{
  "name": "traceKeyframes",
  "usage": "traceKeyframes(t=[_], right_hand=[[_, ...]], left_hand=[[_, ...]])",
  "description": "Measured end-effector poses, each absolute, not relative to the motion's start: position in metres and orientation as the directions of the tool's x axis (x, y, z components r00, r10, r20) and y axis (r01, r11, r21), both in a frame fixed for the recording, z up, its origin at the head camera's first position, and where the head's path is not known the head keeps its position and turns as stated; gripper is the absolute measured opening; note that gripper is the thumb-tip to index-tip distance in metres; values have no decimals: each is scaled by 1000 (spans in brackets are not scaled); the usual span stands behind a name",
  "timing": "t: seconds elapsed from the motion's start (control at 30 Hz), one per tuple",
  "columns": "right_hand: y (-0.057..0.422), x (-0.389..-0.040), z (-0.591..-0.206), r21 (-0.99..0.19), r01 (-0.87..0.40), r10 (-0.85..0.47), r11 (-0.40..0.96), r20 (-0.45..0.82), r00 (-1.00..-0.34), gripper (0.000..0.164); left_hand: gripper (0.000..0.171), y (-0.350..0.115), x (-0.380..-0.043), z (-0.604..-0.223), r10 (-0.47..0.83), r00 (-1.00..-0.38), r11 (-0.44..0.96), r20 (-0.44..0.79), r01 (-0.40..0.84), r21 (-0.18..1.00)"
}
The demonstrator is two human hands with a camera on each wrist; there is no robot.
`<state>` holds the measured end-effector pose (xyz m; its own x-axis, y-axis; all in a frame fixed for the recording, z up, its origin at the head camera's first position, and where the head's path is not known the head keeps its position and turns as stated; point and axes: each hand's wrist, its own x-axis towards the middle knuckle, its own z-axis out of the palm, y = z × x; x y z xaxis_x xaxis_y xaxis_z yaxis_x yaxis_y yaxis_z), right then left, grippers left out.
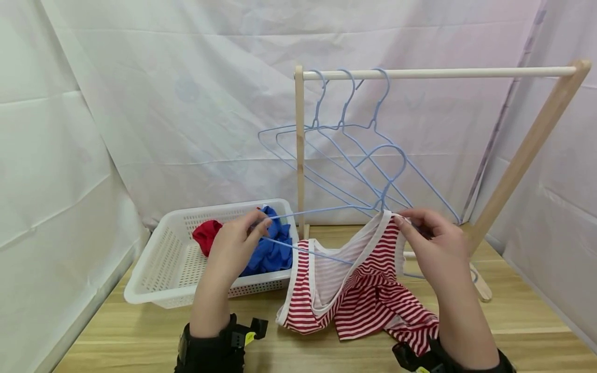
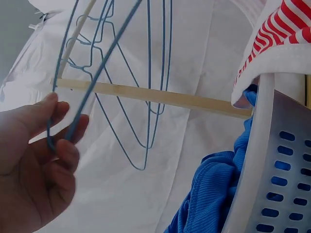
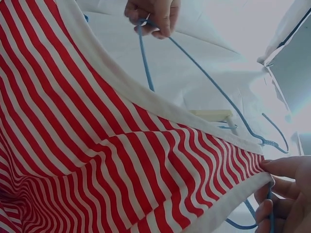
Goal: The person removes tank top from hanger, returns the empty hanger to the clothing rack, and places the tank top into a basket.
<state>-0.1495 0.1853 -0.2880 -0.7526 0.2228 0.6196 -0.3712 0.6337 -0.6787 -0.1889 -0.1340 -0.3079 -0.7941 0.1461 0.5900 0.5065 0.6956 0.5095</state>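
Note:
My left hand (image 1: 233,241) pinches one end of a blue wire hanger (image 1: 322,210); in the left wrist view, thumb and fingers close round its bent corner. A red-and-white striped sleeveless top (image 1: 359,318) with white trim hangs from the hanger's other side, its lower part bunched over the table. My right hand (image 1: 438,243) grips that top's shoulder strap (image 3: 255,165) together with the wire, near the hanger's neck. The other strap (image 1: 302,254) droops below the wire on the left. The hanger's hook points up, overlapping the hangers behind in the head view.
Three blue hangers (image 1: 345,111) hang on the white rail (image 1: 443,73) of a wooden rack (image 1: 527,155). At the left, a white perforated basket (image 1: 144,296) holds blue cloth (image 1: 272,254) and red cloth (image 1: 204,235). Underneath is a wooden table (image 1: 116,342), with white sheeting behind.

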Motion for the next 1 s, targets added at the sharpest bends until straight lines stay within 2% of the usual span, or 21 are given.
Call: traceKeyframes(t=[0.13,0.27,0.5,0.67,1.0], right_hand=[[185,-150,-288,-643,-400,174,653,642,-747,17],[184,-150,-289,-604,-401,117,688,639,-761,19],[186,-151,-289,-571,-431,24,699,620,-784,27],[187,-151,-290,-557,-453,-5,696,627,-779,32],[190,-151,-288,-537,-439,-12,721,624,-782,32]], left_hand=[[12,-135,-190,-308,88,-602,740,793,573,353],[12,-136,-191,-307,49,-425,776,904,587,233],[24,-138,-195,-307,34,-239,841,970,532,101],[31,-141,-197,-308,-3,-171,850,985,519,93],[13,-156,-195,-310,-131,-208,841,969,495,219]])
